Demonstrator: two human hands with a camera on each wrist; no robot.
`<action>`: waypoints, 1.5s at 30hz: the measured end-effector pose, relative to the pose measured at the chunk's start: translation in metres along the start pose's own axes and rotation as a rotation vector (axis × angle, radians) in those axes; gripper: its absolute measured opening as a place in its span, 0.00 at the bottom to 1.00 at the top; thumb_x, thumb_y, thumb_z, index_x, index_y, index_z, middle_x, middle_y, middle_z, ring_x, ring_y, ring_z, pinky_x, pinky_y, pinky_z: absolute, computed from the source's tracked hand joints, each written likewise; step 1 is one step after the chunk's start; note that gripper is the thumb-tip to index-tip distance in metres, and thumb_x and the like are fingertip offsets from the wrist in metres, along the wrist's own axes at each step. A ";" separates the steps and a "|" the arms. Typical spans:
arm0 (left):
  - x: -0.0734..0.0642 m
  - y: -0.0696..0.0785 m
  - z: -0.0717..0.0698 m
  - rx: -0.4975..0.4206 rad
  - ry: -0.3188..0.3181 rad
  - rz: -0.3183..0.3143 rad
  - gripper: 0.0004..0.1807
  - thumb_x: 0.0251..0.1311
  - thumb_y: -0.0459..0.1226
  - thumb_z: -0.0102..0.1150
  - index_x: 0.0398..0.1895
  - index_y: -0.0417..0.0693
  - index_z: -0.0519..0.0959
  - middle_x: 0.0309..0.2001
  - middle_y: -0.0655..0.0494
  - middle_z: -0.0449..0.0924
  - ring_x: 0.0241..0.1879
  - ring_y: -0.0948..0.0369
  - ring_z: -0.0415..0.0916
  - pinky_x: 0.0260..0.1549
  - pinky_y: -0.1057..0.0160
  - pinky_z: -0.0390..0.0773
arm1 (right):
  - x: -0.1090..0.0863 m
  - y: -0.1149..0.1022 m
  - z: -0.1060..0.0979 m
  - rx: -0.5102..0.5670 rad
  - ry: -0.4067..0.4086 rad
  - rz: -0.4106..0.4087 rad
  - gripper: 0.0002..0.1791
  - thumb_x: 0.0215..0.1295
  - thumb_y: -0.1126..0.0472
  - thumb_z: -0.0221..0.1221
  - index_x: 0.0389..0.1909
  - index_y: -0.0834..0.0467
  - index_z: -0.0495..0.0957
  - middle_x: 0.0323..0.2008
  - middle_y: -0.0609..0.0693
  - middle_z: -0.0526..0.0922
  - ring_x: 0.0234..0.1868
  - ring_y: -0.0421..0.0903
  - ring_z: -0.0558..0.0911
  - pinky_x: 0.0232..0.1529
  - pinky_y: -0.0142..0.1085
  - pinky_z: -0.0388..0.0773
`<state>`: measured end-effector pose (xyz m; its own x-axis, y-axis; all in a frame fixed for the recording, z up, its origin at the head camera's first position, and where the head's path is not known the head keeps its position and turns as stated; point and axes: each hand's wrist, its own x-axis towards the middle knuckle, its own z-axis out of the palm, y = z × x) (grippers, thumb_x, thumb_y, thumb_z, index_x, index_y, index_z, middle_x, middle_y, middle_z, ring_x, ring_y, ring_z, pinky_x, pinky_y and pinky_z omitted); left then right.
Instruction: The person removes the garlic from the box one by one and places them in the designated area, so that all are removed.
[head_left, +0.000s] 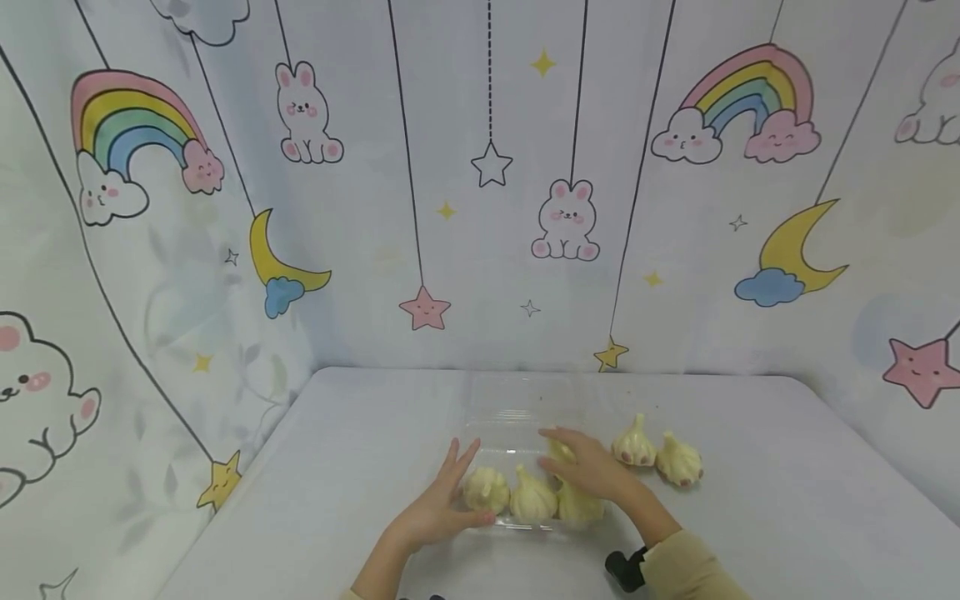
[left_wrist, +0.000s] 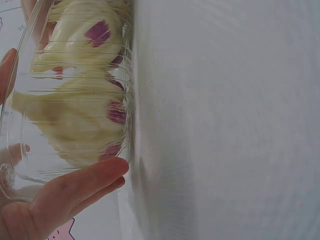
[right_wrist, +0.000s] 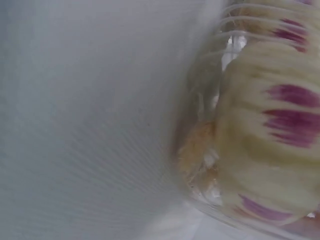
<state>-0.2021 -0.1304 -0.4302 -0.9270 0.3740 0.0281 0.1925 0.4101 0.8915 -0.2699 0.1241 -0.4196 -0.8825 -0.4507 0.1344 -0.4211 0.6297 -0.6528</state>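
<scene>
Box: we see a clear plastic box (head_left: 512, 527) on the white desk (head_left: 337, 467), its clear lid (head_left: 517, 400) folded back toward the wall.
Front row: three garlic bulbs stand inside, the left bulb (head_left: 487, 492), the middle bulb (head_left: 534, 498) and the right bulb (head_left: 579, 505); through the plastic we make out purple patches near their bases.
Left hand: we see the left hand (head_left: 442, 508) at the box's left end, fingers straight and spread, touching the side wall, thumb by the front edge.
Right hand: the right hand (head_left: 588, 467) pinches a fourth bulb (head_left: 561, 451) over the back right of the box; we cannot tell whether that bulb touches the bottom.
Loose garlic: we find two more bulbs (head_left: 634, 443) on the desk, just right of the right hand.
Sleeve: beige (head_left: 690, 568), with a black object (head_left: 626, 571) beside it.
Backdrop: we see rainbows, moons, rabbits and stars on white cloth (head_left: 360, 208).
</scene>
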 end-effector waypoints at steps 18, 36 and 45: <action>0.000 0.002 0.000 -0.004 0.004 -0.009 0.54 0.47 0.43 0.67 0.72 0.59 0.41 0.69 0.35 0.20 0.60 0.29 0.52 0.52 0.31 0.55 | 0.002 0.005 0.003 0.013 0.064 -0.029 0.27 0.60 0.52 0.59 0.58 0.59 0.70 0.58 0.60 0.70 0.61 0.61 0.65 0.58 0.56 0.61; -0.002 0.004 0.001 0.014 0.015 -0.009 0.54 0.47 0.41 0.67 0.72 0.58 0.41 0.69 0.35 0.21 0.60 0.30 0.52 0.54 0.30 0.51 | -0.001 0.002 -0.001 0.012 0.186 -0.023 0.31 0.53 0.58 0.65 0.59 0.54 0.68 0.59 0.57 0.69 0.49 0.55 0.74 0.49 0.49 0.72; 0.000 0.003 0.001 -0.003 0.006 -0.016 0.54 0.47 0.43 0.67 0.72 0.59 0.41 0.69 0.35 0.21 0.60 0.30 0.53 0.53 0.32 0.57 | -0.006 -0.004 -0.008 0.070 0.255 -0.058 0.33 0.51 0.61 0.67 0.60 0.55 0.68 0.60 0.59 0.69 0.58 0.61 0.68 0.53 0.55 0.69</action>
<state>-0.2009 -0.1288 -0.4279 -0.9318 0.3626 0.0167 0.1769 0.4133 0.8933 -0.2646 0.1294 -0.4123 -0.8852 -0.3053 0.3510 -0.4650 0.5581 -0.6873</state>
